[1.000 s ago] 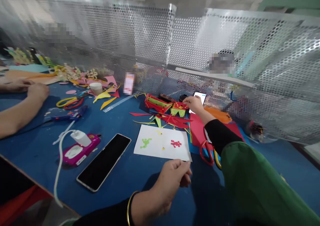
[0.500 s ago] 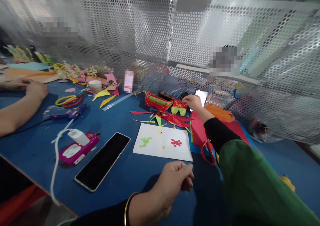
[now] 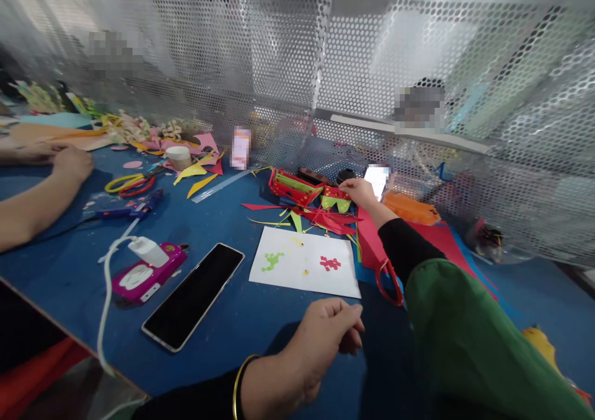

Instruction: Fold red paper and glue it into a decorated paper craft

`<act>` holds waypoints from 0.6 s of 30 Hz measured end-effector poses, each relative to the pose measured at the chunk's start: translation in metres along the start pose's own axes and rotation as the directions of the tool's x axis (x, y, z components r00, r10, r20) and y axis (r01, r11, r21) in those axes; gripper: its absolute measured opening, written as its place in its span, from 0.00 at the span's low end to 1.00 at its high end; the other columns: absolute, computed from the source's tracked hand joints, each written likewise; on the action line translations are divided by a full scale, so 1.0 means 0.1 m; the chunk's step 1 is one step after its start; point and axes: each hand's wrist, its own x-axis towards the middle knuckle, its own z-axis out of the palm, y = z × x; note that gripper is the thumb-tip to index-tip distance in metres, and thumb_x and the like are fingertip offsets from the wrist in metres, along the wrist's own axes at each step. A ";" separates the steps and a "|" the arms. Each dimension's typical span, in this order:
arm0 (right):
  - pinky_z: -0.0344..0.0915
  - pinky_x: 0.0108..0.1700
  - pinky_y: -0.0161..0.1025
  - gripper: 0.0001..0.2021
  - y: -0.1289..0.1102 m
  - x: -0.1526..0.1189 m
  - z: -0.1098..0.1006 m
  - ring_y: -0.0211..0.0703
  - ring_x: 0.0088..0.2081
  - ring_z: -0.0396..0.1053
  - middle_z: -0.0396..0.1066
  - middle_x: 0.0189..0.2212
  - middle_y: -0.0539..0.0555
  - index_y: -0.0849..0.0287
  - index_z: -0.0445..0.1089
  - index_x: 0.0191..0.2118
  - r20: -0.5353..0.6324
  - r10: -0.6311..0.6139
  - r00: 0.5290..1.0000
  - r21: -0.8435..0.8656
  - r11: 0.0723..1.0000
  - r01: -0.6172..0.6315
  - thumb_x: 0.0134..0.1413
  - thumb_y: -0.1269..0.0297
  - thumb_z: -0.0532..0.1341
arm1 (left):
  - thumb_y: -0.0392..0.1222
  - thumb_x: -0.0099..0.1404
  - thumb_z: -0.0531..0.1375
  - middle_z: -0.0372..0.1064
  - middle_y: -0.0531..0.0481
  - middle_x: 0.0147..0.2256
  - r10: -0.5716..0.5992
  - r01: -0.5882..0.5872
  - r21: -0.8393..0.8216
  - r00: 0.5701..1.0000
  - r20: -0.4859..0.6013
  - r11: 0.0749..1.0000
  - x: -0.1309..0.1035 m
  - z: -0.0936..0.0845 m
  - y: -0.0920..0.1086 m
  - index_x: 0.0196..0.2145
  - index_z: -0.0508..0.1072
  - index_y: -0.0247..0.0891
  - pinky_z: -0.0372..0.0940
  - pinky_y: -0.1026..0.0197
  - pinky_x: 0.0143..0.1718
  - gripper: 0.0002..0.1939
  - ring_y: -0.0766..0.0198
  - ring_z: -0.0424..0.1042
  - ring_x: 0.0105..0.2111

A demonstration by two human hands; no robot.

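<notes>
My right hand (image 3: pixel 360 192) reaches to the back of the blue table, its fingertips pinched at the upper right edge of a red-and-green paper cutout (image 3: pixel 335 201) with yellow dots. A similar red-and-green folded paper piece (image 3: pixel 295 188) stands beside it. Nearer me, my left hand (image 3: pixel 328 327) hovers or rests over the table with curled fingers, thumb against the index finger; anything inside is hidden. Just beyond it lies a white sheet (image 3: pixel 283 282) bearing green, red and yellow paper bits. Red and green paper scraps (image 3: pixel 325 218) are spread behind the sheet.
Red-handled scissors (image 3: pixel 389 284) lie by my right sleeve. At left are a black phone (image 3: pixel 194 297), a purple power strip (image 3: pixel 153 277) with a white charger, and a blue glue gun (image 3: pixel 130 211). Another person's hand (image 3: pixel 72 160) is far left. A perforated metal screen (image 3: pixel 279 54) borders the back.
The view has shifted slightly, so things sit a little differently in the picture. Both hands keep nearly the same pose and place.
</notes>
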 end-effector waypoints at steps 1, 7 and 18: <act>0.73 0.52 0.51 0.18 -0.01 -0.01 0.00 0.48 0.51 0.72 0.70 0.56 0.58 0.58 0.70 0.57 -0.006 -0.002 1.000 -0.008 1.000 0.002 0.66 0.55 0.62 | 0.63 0.49 0.66 0.65 0.53 0.19 0.000 0.000 -0.002 1.000 0.000 1.000 0.00 0.00 0.00 0.23 0.70 0.38 0.57 0.63 0.29 0.24 0.69 0.61 0.21; 0.73 0.52 0.52 0.19 -0.09 -0.09 -0.18 0.48 0.52 0.72 0.70 0.56 0.58 0.58 0.69 0.58 -0.114 -0.036 0.993 -0.086 0.996 0.026 0.66 0.55 0.62 | 0.57 0.49 0.68 0.67 0.53 0.20 0.001 -0.001 -0.009 1.000 -0.008 1.000 0.03 -0.02 -0.01 0.24 0.70 0.37 0.56 0.64 0.29 0.20 0.70 0.62 0.21; 0.62 0.39 0.43 0.03 -0.51 -0.89 -0.99 0.51 0.38 0.72 0.77 0.36 0.59 0.57 0.72 0.32 -0.321 0.044 0.946 -0.130 0.987 -0.090 0.54 0.64 0.62 | 0.52 0.49 0.70 0.64 0.56 0.18 0.182 -0.179 0.064 0.982 -0.048 0.982 0.14 -0.09 0.06 0.22 0.65 0.39 0.53 0.64 0.26 0.20 0.70 0.60 0.19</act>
